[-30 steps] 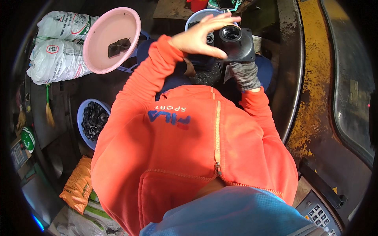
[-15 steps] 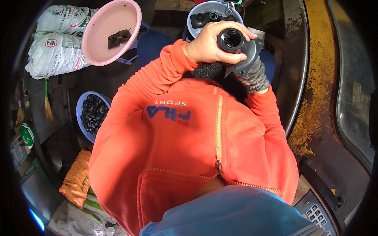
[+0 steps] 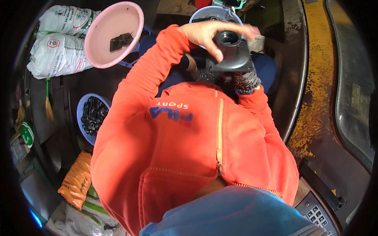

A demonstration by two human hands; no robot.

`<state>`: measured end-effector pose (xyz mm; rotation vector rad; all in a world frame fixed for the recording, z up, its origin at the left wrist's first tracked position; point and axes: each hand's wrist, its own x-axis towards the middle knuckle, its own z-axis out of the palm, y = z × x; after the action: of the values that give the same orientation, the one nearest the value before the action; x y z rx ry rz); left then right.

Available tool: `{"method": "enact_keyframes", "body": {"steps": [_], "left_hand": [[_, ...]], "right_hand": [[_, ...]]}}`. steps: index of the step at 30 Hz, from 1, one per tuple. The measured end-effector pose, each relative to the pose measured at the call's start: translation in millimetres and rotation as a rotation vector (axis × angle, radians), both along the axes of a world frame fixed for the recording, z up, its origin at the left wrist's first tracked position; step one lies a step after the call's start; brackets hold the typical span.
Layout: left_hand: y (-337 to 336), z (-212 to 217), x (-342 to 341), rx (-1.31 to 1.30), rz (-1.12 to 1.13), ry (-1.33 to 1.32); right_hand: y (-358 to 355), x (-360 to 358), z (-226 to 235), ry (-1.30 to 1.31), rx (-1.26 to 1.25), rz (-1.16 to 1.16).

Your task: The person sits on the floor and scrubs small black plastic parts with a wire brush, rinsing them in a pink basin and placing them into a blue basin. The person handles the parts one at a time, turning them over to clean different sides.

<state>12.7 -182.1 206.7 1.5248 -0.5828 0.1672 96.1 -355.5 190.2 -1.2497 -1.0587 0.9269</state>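
A black plastic part with a round collar and a square flange is held up in front of my chest, its round opening facing up. My right hand, in a grey knitted glove, supports it from below; its fingers are mostly hidden behind the part. My bare left hand reaches over the collar with thumb and fingers apart. Its thumb lies along the near left side, and the fingertips stretch past the far side, blurred by motion. Behind my hands stands a light blue basin with black parts in it.
On the left, a pink basin holds a dark piece, beside white printed sacks. A blue tub of small black parts stands nearer, with an orange bag below it. A metal machine edge and keypad lie right.
My left hand has loosened from around the collar, and its fingers have straightened. The black part has turned and tilted, showing its square flange more, and sits slightly lower.
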Motion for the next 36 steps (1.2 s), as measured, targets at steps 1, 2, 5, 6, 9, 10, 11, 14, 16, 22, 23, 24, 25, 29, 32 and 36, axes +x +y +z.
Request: {"method": "enact_keyframes", "body": {"steps": [1, 2, 5, 6, 9, 10, 11, 14, 16, 22, 23, 24, 25, 29, 32, 36], "left_hand": [[5, 6, -2, 0.117, 0.220, -0.009], [8, 11, -3, 0.241, 0.440, 0.033], [-24, 11, -5, 0.313, 0.636, -0.076], [-42, 7, -3, 0.213, 0.722, -0.053], [-64, -4, -1, 0.248, 1.023, -0.198], [-65, -6, -2, 0.257, 1.035, -0.221], [-65, -8, -4, 0.184, 0.976, -0.216], [-54, -5, -11, 0.117, 0.814, -0.213], [-49, -1, -14, 0.103, 0.694, -0.207], [-42, -4, -14, -0.027, 0.088, -0.127], [-42, -8, -10, -0.036, 0.009, -0.136], [-41, -14, -7, -0.037, -0.064, -0.136], [-40, -21, -6, -0.109, -0.072, -0.095], [-28, -51, -8, -0.806, 0.343, 0.129], [-8, -66, -5, -1.629, 0.041, 0.216], [-6, -76, -4, -1.539, 0.306, 0.337]], "right_hand": [[4, 7, 5, -0.149, 0.040, -0.032], [6, 12, 9, -0.324, 0.062, -0.105], [13, 14, 7, -0.761, 0.137, -0.261], [14, 9, 2, -0.593, 0.126, -0.287], [13, -5, -10, -0.038, 0.038, -0.236], [10, -7, -11, -0.028, 0.019, -0.246], [7, -7, -10, -0.167, 0.009, -0.247], [-1, 5, 6, -0.716, 0.137, -0.119], [-3, 16, 19, -0.664, 0.149, 0.042], [-11, -17, 3, -0.052, 0.055, 0.033], [-12, -27, -9, 0.131, 0.048, -0.041], [-11, -35, -20, 0.311, 0.044, -0.112], [-12, -37, -30, 0.491, 0.044, -0.181], [-15, -11, -34, 1.353, -0.185, 0.274], [-29, 6, 0, 1.255, -0.164, -0.071], [-76, 6, 69, 0.324, -0.158, -0.751]]}}
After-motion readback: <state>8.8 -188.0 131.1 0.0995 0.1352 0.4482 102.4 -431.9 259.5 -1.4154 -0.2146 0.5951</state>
